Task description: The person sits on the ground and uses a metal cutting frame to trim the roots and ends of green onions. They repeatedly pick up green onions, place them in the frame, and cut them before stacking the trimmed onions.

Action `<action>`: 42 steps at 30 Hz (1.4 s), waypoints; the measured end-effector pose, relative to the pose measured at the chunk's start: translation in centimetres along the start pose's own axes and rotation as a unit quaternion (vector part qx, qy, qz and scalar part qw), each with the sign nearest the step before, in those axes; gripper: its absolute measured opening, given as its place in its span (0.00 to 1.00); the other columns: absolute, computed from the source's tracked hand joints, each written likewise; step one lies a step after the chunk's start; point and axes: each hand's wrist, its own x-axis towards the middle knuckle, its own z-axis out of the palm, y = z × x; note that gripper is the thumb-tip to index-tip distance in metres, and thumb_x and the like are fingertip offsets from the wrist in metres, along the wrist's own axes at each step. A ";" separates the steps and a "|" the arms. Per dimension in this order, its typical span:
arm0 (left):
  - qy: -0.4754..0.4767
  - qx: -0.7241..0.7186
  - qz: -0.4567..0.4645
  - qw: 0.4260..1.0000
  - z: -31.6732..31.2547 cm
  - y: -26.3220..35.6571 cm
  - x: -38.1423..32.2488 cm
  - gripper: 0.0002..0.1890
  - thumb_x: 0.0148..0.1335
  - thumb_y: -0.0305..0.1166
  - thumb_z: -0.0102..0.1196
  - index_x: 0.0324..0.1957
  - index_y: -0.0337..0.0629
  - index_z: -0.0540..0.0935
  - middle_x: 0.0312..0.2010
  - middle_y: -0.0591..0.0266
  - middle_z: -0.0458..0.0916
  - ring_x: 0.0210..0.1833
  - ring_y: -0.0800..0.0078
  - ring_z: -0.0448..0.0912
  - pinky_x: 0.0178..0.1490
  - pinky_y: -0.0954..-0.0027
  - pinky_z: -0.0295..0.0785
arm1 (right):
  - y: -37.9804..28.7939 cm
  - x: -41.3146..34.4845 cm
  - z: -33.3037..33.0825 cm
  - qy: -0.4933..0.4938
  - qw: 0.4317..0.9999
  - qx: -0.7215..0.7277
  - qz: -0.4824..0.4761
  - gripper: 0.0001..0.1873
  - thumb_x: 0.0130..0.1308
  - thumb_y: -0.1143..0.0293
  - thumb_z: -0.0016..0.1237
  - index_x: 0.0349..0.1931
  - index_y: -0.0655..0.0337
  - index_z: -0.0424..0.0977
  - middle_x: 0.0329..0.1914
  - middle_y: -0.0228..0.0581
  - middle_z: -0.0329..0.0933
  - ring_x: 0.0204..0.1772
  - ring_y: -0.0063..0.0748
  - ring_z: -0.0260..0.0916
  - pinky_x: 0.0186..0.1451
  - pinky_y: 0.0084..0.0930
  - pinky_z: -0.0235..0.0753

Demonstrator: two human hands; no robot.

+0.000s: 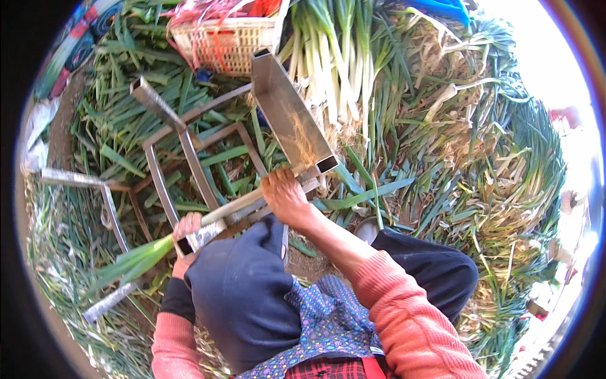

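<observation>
A long green onion (232,207) lies along a square metal tube of a frame, its root end at the upper right and its green leaves at the lower left. My left hand (188,227) is closed round the onion near where the white stem turns green, beside the open end of the tube. My right hand (284,192) grips the stem near the root end, next to a metal trough (291,109) with loose roots in it. The metal frame (194,161) stands in front of my knees, over loose green leaves.
A white plastic basket (227,40) with pink and red ties stands at the top. Beside it lies a bundle of green onions (331,71) with white stems. A heap of unpeeled onions (473,156) with dry leaves runs down the right. Cut leaves (118,113) lie at the left.
</observation>
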 end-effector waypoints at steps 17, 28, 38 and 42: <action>0.012 -0.005 -0.041 0.999 -1.0 1.9 -0.1 0.22 0.48 0.50 0.66 0.37 0.45 0.78 0.29 0.60 0.74 0.33 0.61 0.75 0.37 0.60 0.67 | 29.1 4.4 4.2 0.156 0.873 0.137 0.441 0.29 0.70 0.61 0.51 0.64 0.71 0.64 0.63 0.59 0.70 0.67 0.56 0.65 0.71 0.43 0.62; 0.032 -0.017 -0.018 0.999 -0.9 1.7 0.2 0.19 0.46 0.42 0.67 0.37 0.43 0.79 0.28 0.61 0.73 0.32 0.61 0.75 0.36 0.61 0.66 | 22.3 0.4 -2.4 0.129 0.782 0.510 0.333 0.20 0.70 0.59 0.48 0.53 0.66 0.71 0.35 0.38 0.78 0.37 0.29 0.75 0.43 0.35 0.77; 0.006 -0.047 -0.055 0.997 -1.8 2.4 0.5 0.22 0.53 0.48 0.63 0.46 0.48 0.81 0.34 0.61 0.77 0.40 0.61 0.77 0.45 0.59 0.70 | 9.9 -6.3 -13.3 0.171 0.605 0.682 0.374 0.07 0.76 0.66 0.47 0.39 0.58 0.69 0.25 0.28 0.70 0.19 0.15 0.63 0.18 0.17 0.63; 0.001 -0.066 -0.046 0.997 -2.2 2.5 0.3 0.29 0.49 0.42 0.64 0.58 0.51 0.80 0.39 0.60 0.79 0.44 0.60 0.78 0.47 0.58 0.70 | 5.0 -7.5 -22.3 0.152 0.763 0.517 0.357 0.09 0.75 0.67 0.48 0.48 0.61 0.71 0.22 0.26 0.68 0.18 0.13 0.59 0.17 0.17 0.59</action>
